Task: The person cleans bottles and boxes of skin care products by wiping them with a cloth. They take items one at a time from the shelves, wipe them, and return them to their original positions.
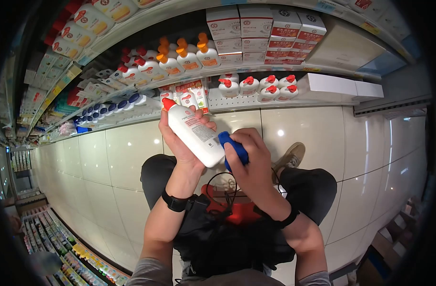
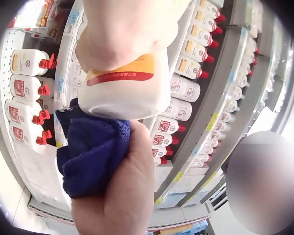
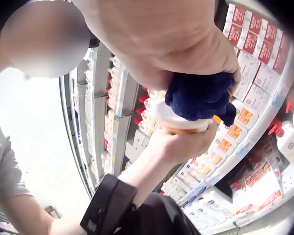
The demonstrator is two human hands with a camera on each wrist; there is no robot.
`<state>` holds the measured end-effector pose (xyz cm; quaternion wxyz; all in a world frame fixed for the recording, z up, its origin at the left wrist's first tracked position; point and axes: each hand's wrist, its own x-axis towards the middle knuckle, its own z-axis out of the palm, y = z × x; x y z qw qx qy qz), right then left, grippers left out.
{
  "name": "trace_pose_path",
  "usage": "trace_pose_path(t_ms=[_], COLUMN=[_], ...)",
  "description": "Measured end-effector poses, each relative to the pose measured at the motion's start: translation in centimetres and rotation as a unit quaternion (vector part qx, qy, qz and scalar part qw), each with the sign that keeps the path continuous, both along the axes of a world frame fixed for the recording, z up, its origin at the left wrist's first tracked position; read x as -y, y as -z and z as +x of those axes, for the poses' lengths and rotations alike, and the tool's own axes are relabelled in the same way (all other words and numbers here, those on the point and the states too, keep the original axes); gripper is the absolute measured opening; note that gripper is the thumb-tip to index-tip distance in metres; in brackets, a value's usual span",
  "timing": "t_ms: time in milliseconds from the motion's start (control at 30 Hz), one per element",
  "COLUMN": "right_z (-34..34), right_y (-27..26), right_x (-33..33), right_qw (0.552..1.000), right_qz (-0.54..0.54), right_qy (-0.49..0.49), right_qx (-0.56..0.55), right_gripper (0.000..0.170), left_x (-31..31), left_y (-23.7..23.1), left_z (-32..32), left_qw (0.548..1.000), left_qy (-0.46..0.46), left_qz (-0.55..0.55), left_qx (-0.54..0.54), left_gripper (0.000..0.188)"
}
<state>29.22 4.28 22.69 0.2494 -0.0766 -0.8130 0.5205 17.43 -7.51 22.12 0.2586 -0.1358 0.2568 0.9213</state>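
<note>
In the head view a white bottle [image 1: 195,136] with a red cap lies tilted in my left hand [image 1: 179,143], its printed back label facing up. My left fingers curl round its far side. A blue cloth [image 1: 234,151] is gripped in my right hand [image 1: 253,164], close beside the bottle's base. The left wrist view shows the cloth [image 2: 90,152] against the edge of the bottle's base [image 2: 125,105], with my right hand [image 2: 125,191] behind it. In the right wrist view the cloth [image 3: 198,95] covers part of the bottle's bottom end [image 3: 179,120].
Shelves ahead hold bottles with orange caps [image 1: 187,61], red-pump bottles [image 1: 249,86], stacked boxes [image 1: 256,28] and a white carton [image 1: 330,86]. Tiled floor [image 1: 294,121] lies below. Something red [image 1: 239,213] and thin black cables are between the knees; a shoe [image 1: 291,156] is at the right.
</note>
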Motion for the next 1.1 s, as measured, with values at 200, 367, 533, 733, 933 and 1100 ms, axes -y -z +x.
trace_pose_path(t_ms=[200,367,533,733,933,1100], right_z=[0.8,1.1,0.7,0.5,0.9,0.8], right_y=[-0.9,1.2,1.5,0.5,-1.0,-0.2], right_x=[1.3,3.5,2.8,-0.1,-1.6,-2.4], right_qw=[0.997,0.997,0.99,0.995,0.994,0.995], right_qz=[0.035,0.067,-0.006,0.015,0.037,0.056], right_qy=[0.021,0.01,-0.059,-0.018,-0.014,0.001], right_qx=[-0.059,-0.041,0.124,0.095,0.105,0.082], right_gripper=[0.03,0.029,0.022,0.02,0.02,0.023], left_x=[-0.2,1.5,1.9,3.7,1.5,-0.3], left_y=[0.0,1.5,2.5,8.6,16.9,20.6], left_z=[-0.6,-1.1,-1.5,-4.1,-8.2,-11.6], left_qw=[0.989,0.983,0.923,0.81,0.721,0.595], left_qy=[-0.097,-0.094,-0.072,0.05,0.045,0.055], left_qz=[-0.114,-0.159,-0.337,-0.504,-0.588,-0.689], left_qx=[0.015,-0.018,-0.172,-0.295,-0.364,-0.41], left_gripper=[0.068,0.059,0.046,0.047,0.04,0.038])
